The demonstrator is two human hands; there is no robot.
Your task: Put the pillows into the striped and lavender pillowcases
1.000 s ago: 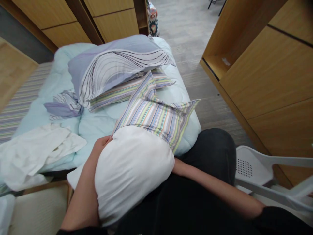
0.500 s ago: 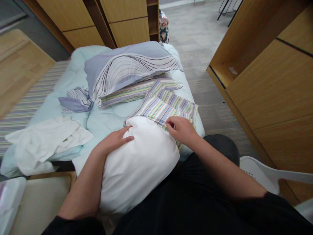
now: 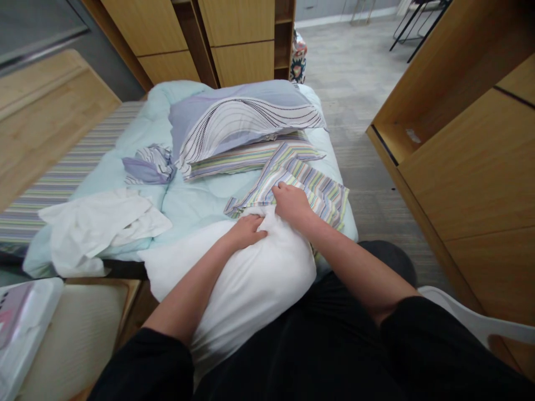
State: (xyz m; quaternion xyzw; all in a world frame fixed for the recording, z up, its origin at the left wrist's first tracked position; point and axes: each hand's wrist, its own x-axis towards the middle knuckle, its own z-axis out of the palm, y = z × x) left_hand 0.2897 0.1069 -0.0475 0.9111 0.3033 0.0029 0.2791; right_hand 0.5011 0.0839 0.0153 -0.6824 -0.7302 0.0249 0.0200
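Observation:
A plump white pillow (image 3: 267, 278) leans against my lap and the bed edge, its far end at the mouth of a striped pillowcase (image 3: 317, 192). My left hand (image 3: 249, 231) presses on top of the pillow and grips it, with creases gathered between thumb and fingers. Just right of it, my right hand (image 3: 290, 203) is closed on the pillowcase's near edge, with the fingertips curled out of sight. The rest of the case lies flat on the pale blue quilt (image 3: 213, 200). How far the pillow sits inside the case is hard to see.
Beyond lie a blue-grey patterned pillow (image 3: 234, 106) and a striped pillow (image 3: 238, 161) under it. Crumpled blue-grey cloth (image 3: 150, 164) and white cloth (image 3: 100, 223) rest on the left. A wooden cabinet (image 3: 472, 184) and a white chair (image 3: 468, 314) stand at right.
My left hand has slid right and forward across the pillow. My right hand has moved left along the case's edge, and the pillow's left side has spread out. The view has shifted slightly.

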